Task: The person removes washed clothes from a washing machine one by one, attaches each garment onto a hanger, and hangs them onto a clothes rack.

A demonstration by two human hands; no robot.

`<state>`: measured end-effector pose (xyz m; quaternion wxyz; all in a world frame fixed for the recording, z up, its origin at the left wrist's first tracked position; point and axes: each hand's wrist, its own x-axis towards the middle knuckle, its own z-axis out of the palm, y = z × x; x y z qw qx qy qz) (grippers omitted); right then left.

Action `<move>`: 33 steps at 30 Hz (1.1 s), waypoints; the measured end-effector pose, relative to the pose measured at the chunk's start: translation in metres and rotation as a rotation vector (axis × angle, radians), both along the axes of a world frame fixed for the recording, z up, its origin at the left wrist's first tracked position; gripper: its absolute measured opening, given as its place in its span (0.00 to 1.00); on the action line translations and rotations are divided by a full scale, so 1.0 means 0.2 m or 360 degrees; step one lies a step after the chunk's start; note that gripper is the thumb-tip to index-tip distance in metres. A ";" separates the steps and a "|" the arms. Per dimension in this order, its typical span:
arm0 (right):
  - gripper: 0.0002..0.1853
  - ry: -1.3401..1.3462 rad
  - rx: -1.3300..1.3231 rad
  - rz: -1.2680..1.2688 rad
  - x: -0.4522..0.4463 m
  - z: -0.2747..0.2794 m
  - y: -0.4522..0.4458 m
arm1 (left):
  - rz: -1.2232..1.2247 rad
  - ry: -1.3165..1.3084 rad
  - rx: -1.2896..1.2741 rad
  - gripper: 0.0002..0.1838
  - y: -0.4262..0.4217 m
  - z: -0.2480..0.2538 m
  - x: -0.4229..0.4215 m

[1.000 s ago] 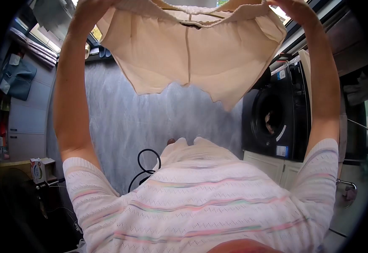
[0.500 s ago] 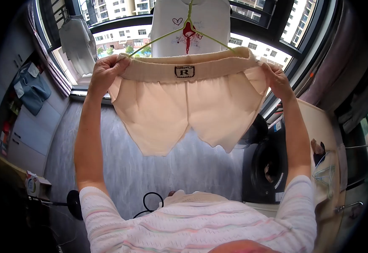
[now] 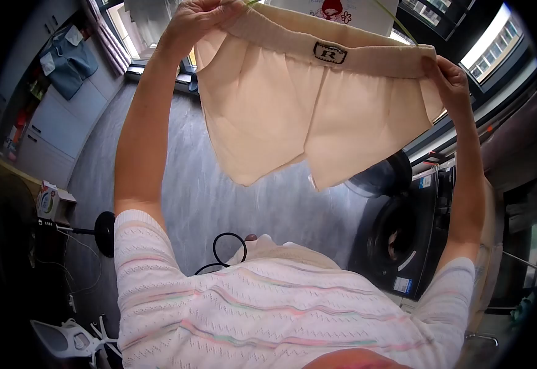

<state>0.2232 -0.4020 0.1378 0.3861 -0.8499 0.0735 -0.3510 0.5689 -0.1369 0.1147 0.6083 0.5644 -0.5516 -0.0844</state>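
Pale peach shorts (image 3: 268, 104) hang spread out in front of me, with a dark "R" patch on the elastic waistband. My left hand (image 3: 204, 18) pinches the waistband's left end, and my right hand (image 3: 450, 80) grips its right end. Parts of a yellow-green hanger (image 3: 402, 24) show at the waist opening; its middle is hidden. Behind it, a white shirt with a red print (image 3: 367, 13) is cut off by the top edge.
A black front-loading washer (image 3: 397, 240) with its door open stands at the lower right. Grey cabinets (image 3: 53, 132) line the left. A white box (image 3: 53, 203), a black cable loop (image 3: 229, 248) and a white chair (image 3: 75, 338) are lower left. Windows lie beyond.
Since half a second ago, the view has tilted and the shorts sit higher and further right, slanting down to the right. Both hands still hold the waistband. Less of the hanger and shirt shows.
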 end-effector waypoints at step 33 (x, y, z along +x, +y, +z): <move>0.22 0.0129 -0.0089 -0.0866 -0.11 0.62 -0.48 | 0.0225 0.1218 0.0308 0.08 0.11 -1.19 0.41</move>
